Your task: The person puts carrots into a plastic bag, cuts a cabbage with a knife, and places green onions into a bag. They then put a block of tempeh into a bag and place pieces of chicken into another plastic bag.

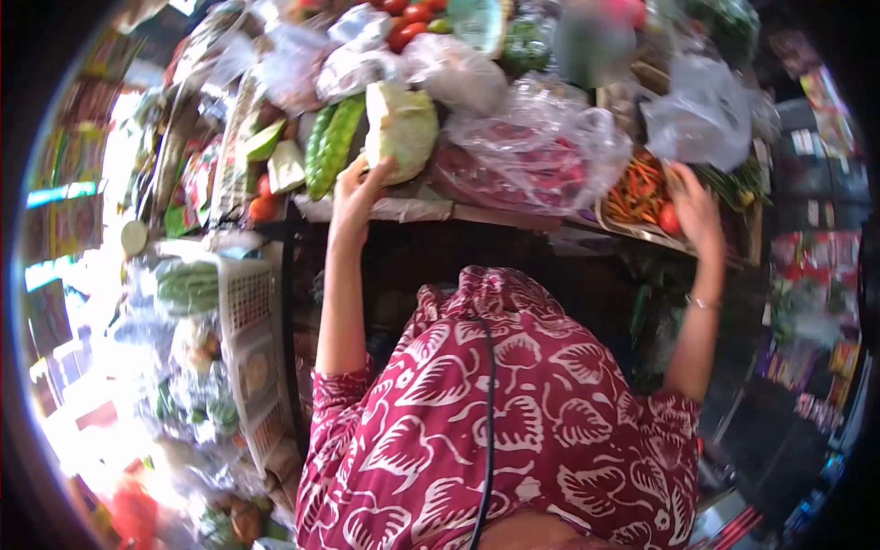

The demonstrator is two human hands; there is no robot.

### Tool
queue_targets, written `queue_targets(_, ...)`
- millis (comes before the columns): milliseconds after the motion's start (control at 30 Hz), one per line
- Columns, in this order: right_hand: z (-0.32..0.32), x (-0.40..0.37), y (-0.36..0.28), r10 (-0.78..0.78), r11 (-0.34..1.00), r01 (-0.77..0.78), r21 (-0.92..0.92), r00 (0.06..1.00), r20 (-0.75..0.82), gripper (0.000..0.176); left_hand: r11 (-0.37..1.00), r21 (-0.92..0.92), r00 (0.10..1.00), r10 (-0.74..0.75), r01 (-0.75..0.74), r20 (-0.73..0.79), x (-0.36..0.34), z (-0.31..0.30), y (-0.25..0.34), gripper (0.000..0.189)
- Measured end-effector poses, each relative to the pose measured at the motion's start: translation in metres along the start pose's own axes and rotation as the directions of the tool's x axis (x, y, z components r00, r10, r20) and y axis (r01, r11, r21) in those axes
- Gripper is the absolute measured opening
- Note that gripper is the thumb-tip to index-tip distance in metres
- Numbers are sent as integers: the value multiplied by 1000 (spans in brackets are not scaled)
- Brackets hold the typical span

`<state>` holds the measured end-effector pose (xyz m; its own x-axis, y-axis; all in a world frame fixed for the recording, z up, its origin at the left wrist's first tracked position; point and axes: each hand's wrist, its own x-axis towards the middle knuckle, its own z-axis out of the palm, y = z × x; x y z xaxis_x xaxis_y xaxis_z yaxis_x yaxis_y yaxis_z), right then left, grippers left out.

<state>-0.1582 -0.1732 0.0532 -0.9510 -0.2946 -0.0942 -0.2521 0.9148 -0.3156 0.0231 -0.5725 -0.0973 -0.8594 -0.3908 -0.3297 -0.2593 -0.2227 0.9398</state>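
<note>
Two bare hands reach from the short sleeves of a dark red garment printed with white leaves [568,412] toward a crowded vegetable stall. At the front of the stall, the left hand [356,197] touches the lower left edge of a pale green, cut cabbage [403,137], its thumb and fingers parted; from where I stand I cannot tell whether they pinch it. Just left of the cabbage lie long, bumpy green gourds [335,147], and on its right sits a crinkled clear plastic bag with reddish-pink contents [518,165]. Farther right, the right hand [692,202] is beside a heap of slim orange-red chillies [635,191] and a round red tomato [669,219], below a whitish plastic bag [698,110]; its fingers point forward, but I cannot tell whether they pinch anything.
</note>
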Motion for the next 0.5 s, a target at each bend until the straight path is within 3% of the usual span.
queue_targets(33, -7, -4, -5, -24, 997, 30, -74, 997, 75, 35, 1000, 17, 1000, 0, 1, -25, -1, -4, -12, 43)
queue_targets(100, -27, -34, -7, -117, 992, 121, -29, 987, 111, 35, 998, -8, 998, 65, -65, -21, -4, -5, -7, 46)
queue_targets(133, -37, -52, -20, 70, 997, -73, 2, 972, 223, 30, 993, -79, 996, 90, -90, -7, -6, -6, -5, 50)
queue_targets(200, -54, -87, -19, 17, 973, -82, 217, 959, 284, 34, 987, -125, 995, 99, -98, 4, -1, -10, -14, 55)
queue_targets(267, -60, -113, -31, 80, 900, -207, 383, 943, 322, 43, 975, -203, 996, 86, -88, -21, -9, -9, -19, 57)
queue_targets(367, -54, -137, -34, 65, 832, -181, 524, 971, 231, 54, 948, -297, 993, 107, -117, -48, -9, -1, -20, 60)
queue_targets(467, -5, -135, -52, -171, 599, -3, 800, 977, 132, 59, 906, -394, 987, 123, -156, -107, -11, 9, -15, 64)
queue_targets(500, 17, -130, -62, -169, 560, -81, 825, 963, 209, 59, 906, -397, 987, 111, -147, -112, -12, 9, -22, 65)
